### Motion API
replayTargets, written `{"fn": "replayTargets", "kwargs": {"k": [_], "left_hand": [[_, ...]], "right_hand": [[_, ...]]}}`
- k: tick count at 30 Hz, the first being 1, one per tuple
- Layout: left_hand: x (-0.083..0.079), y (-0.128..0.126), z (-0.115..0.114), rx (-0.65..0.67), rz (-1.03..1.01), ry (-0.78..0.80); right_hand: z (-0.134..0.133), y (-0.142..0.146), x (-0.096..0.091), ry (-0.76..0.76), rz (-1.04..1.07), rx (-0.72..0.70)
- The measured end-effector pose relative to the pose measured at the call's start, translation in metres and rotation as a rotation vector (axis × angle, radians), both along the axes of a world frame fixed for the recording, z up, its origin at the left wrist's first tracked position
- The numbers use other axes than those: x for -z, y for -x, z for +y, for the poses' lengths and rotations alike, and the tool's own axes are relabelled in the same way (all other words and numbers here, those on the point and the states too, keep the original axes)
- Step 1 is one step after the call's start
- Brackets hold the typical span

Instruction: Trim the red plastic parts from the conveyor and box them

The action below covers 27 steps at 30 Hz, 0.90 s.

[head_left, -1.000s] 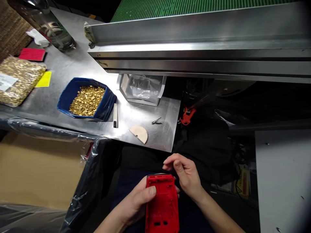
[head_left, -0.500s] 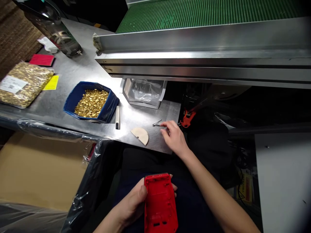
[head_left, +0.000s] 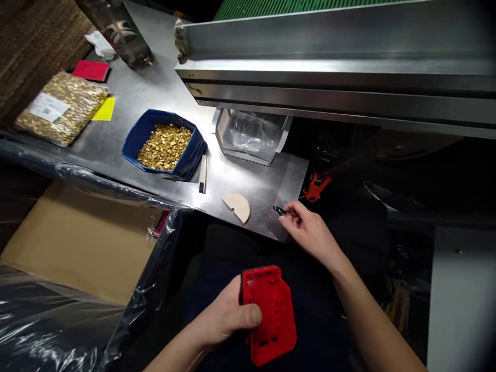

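My left hand (head_left: 227,318) grips a red plastic housing (head_left: 271,312) low over my lap, thumb across its left edge. My right hand (head_left: 310,232) is closed in a pinch on small metal tweezers (head_left: 279,210) at the near right corner of the steel table (head_left: 248,181). A pale half-round piece (head_left: 237,206) lies on the table just left of the tweezers. Further left stands a blue bin of small brass parts (head_left: 165,146), with a slim white tool (head_left: 202,173) beside it.
A clear plastic-lined holder (head_left: 251,137) sits under the steel conveyor rail (head_left: 333,67). A bag of brass parts (head_left: 62,108), red and yellow cards and a bottle (head_left: 124,31) occupy the far left. A plastic-lined cardboard box (head_left: 77,243) stands at my left; an orange clamp (head_left: 315,186) lies right.
My right hand left the red housing, reached to the table, picked up the tweezers and drew them toward the table's near edge. The left hand tilted the housing.
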<state>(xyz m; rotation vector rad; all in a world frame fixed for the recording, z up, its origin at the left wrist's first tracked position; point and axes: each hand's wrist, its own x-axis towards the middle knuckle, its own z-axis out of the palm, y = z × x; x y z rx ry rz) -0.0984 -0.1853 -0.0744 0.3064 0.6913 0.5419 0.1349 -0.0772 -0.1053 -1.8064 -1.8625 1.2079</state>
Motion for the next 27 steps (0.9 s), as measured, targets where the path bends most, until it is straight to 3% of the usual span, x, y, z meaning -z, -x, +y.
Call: {"fn": "replayTargets", "kwargs": {"k": [4, 7, 12, 19, 24, 27], "left_hand": [[-0.012, -0.008, 0.01, 0.04, 0.027, -0.047], [-0.021, -0.015, 0.018, 0.031, -0.011, -0.059], [-0.029, -0.023, 0.025, 0.053, -0.042, -0.082], [-0.026, -0.023, 0.02, 0.035, 0.004, -0.105], [-0.019, -0.017, 0.015, 0.045, 0.008, -0.043], [-0.014, -0.013, 0.015, 0.068, -0.004, -0.027]], "right_hand": [[-0.05, -0.002, -0.055, 0.104, 0.25, -0.017], [-0.079, 0.006, -0.079, 0.085, 0.287, -0.086], [-0.092, 0.018, -0.079, -0.033, 0.244, -0.135], [-0.091, 0.023, -0.078, -0.08, 0.261, -0.138], [-0.087, 0.014, -0.08, -0.049, 0.277, -0.158], [-0.081, 0.003, -0.076, -0.183, 0.229, -0.254]]}}
